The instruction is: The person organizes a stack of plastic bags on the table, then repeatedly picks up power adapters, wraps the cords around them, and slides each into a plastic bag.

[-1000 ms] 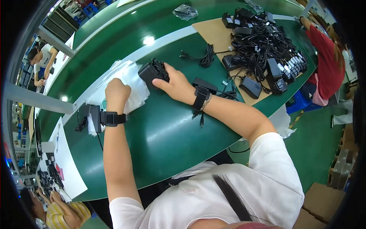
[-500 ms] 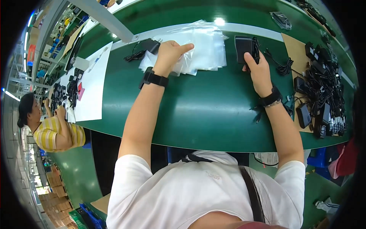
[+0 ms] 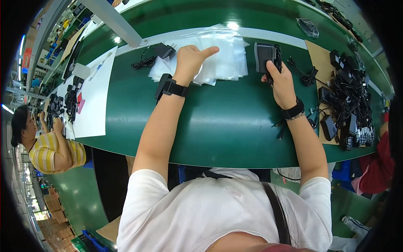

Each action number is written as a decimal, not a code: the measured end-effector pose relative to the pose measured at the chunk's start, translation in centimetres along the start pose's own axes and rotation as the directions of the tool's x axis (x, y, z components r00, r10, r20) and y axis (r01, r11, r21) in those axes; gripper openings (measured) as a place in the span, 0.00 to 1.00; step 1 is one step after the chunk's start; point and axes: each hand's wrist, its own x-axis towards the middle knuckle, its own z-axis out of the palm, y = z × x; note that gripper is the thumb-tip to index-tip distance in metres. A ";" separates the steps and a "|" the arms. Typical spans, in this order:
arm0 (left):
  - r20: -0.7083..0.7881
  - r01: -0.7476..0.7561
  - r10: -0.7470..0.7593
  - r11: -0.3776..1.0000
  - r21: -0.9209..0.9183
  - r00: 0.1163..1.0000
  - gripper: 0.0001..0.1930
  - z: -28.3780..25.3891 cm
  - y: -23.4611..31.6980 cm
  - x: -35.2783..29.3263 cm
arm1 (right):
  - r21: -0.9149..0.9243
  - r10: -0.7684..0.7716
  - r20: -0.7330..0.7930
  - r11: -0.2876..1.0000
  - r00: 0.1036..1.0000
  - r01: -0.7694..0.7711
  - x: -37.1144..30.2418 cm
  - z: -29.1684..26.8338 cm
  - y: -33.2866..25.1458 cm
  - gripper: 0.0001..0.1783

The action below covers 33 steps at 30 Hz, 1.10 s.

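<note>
My left hand (image 3: 191, 63) is over a pile of clear plastic bags (image 3: 228, 59) at the far side of the green table. Its thumb points right, stretched away from the hand; the other fingers are mostly hidden, and I see nothing gripped. Farther right, my right hand (image 3: 282, 84) is closed around a black power adapter (image 3: 265, 55) with its cable bundled along one side, held upright above the table. Left of the bags lies another black adapter (image 3: 164, 51) with a coiled cable (image 3: 143, 63). A loose coiled black cable (image 3: 308, 77) rests just beyond my right hand.
A big heap of black adapters and cables (image 3: 350, 101) covers cardboard (image 3: 315, 54) on the right. White sheeting (image 3: 97, 105) lies at the left, where a person in a striped top (image 3: 56, 151) works. A metal post (image 3: 113, 23) rises behind the table.
The whole view has shifted slightly. My right hand still holds the adapter, which is now turned a little more face-on. My left hand stays at the bags, its thumb still outstretched.
</note>
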 end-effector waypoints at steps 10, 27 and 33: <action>0.104 0.132 -0.091 0.850 -0.510 0.990 0.13 -0.6 -2.4 -0.3 | 0.004 0.035 0.018 0.999 0.999 -0.035 -0.1 -0.1 -0.3 0.15; -0.046 -0.178 0.176 0.984 -0.031 0.983 0.12 1.3 2.2 -5.1 | 0.131 -0.174 0.179 0.980 0.968 0.152 2.7 6.0 0.6 0.21; 0.086 0.162 -0.138 0.826 -0.540 0.987 0.12 -0.2 1.5 -4.3 | -0.559 -0.559 0.380 0.496 0.737 0.665 0.1 5.5 -1.1 0.36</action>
